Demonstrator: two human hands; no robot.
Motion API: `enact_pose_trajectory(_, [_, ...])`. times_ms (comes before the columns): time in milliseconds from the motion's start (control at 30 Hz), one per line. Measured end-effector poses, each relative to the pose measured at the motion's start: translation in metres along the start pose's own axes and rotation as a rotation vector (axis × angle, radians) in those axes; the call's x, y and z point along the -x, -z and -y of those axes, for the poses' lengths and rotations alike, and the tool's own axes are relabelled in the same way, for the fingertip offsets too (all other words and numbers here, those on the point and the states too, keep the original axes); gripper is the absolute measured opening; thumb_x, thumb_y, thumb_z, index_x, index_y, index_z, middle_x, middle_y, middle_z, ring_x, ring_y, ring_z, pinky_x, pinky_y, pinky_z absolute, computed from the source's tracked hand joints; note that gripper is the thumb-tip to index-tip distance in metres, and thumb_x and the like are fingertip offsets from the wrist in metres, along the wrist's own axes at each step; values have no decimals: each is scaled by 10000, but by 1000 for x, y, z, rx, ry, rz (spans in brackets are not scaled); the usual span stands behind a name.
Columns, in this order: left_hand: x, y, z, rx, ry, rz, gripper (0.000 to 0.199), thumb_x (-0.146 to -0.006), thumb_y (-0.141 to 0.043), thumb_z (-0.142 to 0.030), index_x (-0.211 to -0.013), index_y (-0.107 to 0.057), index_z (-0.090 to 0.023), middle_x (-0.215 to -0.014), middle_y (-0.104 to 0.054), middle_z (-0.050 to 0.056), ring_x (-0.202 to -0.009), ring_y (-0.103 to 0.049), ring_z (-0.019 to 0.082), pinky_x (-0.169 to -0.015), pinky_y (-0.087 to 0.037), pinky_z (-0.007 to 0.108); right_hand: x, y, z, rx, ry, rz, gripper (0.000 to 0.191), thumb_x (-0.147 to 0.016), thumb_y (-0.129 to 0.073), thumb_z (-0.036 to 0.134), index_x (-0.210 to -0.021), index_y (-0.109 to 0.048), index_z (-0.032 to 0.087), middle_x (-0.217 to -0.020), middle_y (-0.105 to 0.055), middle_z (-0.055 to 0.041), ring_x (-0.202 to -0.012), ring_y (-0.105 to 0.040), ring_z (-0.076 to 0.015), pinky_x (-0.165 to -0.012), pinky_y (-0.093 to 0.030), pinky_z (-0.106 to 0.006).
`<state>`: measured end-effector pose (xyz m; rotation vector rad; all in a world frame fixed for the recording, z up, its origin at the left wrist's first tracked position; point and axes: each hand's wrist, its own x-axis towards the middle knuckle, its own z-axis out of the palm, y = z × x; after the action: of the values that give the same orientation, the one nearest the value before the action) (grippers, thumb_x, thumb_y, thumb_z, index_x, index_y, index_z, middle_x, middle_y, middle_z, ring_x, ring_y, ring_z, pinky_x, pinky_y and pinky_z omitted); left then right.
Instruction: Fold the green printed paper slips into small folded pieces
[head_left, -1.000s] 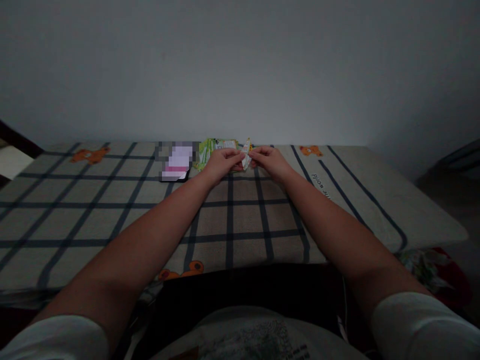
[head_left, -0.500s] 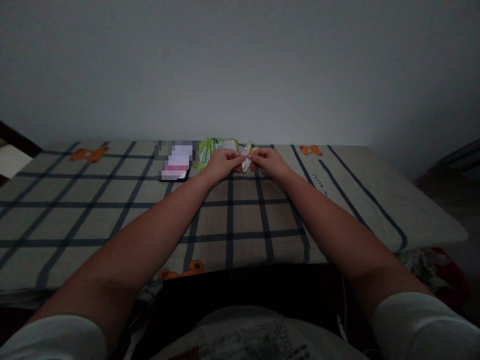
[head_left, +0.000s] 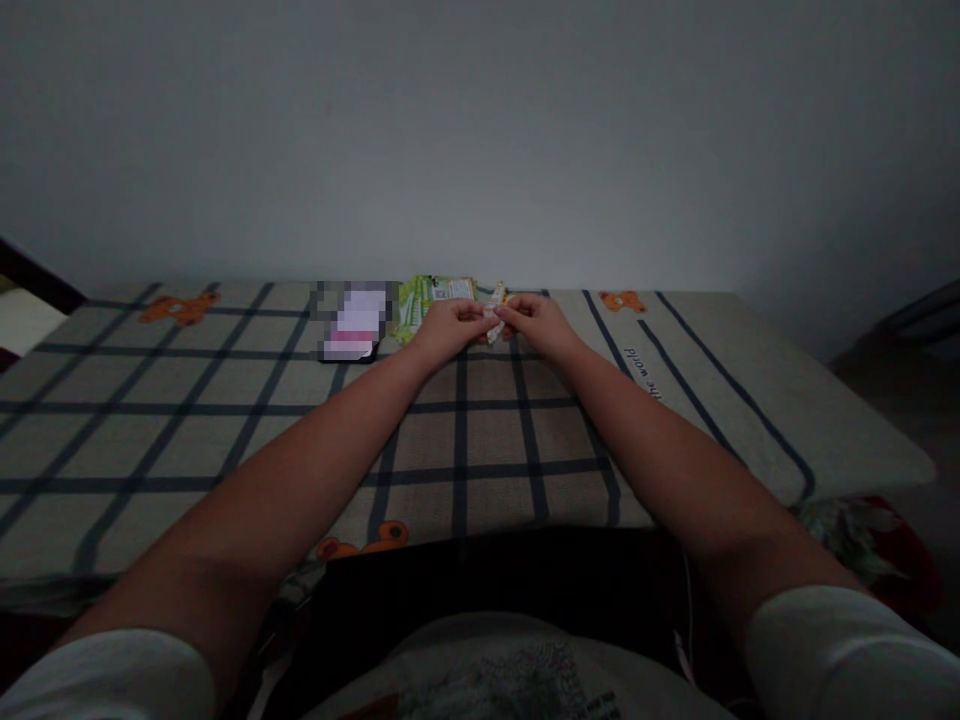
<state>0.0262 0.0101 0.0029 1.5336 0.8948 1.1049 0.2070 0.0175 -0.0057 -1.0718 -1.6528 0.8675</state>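
Note:
Both arms reach forward over the table, and the two hands meet near its far side. Between them is a small white-and-yellow wrapper (head_left: 496, 298), tilted up, with printed marks on it. My left hand (head_left: 452, 328) pinches its left side between thumb and fingers. From the other side, my right hand (head_left: 534, 322) pinches it close to the left thumb. What the wrapper holds, if anything, cannot be made out. Just behind the left hand lies a green printed packet (head_left: 420, 296), partly covered by that hand.
A phone (head_left: 354, 325) with a lit, blurred screen lies left of the packet. The table wears a checked cloth (head_left: 495, 430) with bear prints. A plain wall (head_left: 480, 140) rises behind the table. Red patterned fabric (head_left: 877, 540) shows below the right edge.
The wrapper has shifted and turned slightly between my fingertips, and its yellow part shows less. Both hands stay in nearly the same place, still pinching.

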Motion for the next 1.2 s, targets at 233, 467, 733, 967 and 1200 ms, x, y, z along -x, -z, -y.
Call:
enact_pose_trajectory(233, [-5, 5, 1, -63, -12, 29, 270, -662, -788, -364, -794, -705, -143, -710, -687, 25, -618, -583, 112, -649, -472, 261, 1, -3, 4, -186, -108, 12, 425, -669, -791, 559, -736, -610, 181, -660, -639, 6, -583, -558, -110, -595, -475, -266])
enact_pose_trajectory(467, [-2, 5, -2, -69, -22, 2, 239, -679, -758, -332, -823, -726, -144, -747, -697, 30, -661, -602, 126, -666, -483, 264, 0, 0, 4, -233, -65, 55, 368, -675, -814, 484, -778, -632, 182, -725, -647, 3, -633, -570, -112, -623, -483, -268])
enact_pose_trajectory(733, [-4, 5, -2, 20, 10, 56, 285, -652, -819, -328, -865, -735, -158, -864, -727, 55, -743, -654, 139, -757, -539, 308, -2, -1, 0, -267, -102, 25, 314, -707, -778, 449, -794, -625, 190, -778, -656, -7, -674, -592, -121, -652, -506, -280])
enact_pose_trajectory(967, [-2, 8, -8, -147, -47, 11, 350, -666, -796, -317, -966, -751, -143, -798, -717, 47, -688, -633, 142, -684, -501, 274, 1, 12, 13, -151, -9, 48, 329, -692, -798, 419, -913, -723, 187, -814, -691, -21, -703, -576, -131, -658, -481, -288])
enact_pose_trajectory(1200, [1, 5, -11, -32, -105, -166, 503, -712, -769, -256, -1199, -666, -178, -743, -652, 5, -683, -607, 132, -685, -505, 270, 3, 9, 17, -228, -128, 63, 247, -676, -793, 327, -769, -605, 196, -742, -648, 4, -670, -566, -118, -609, -452, -259])
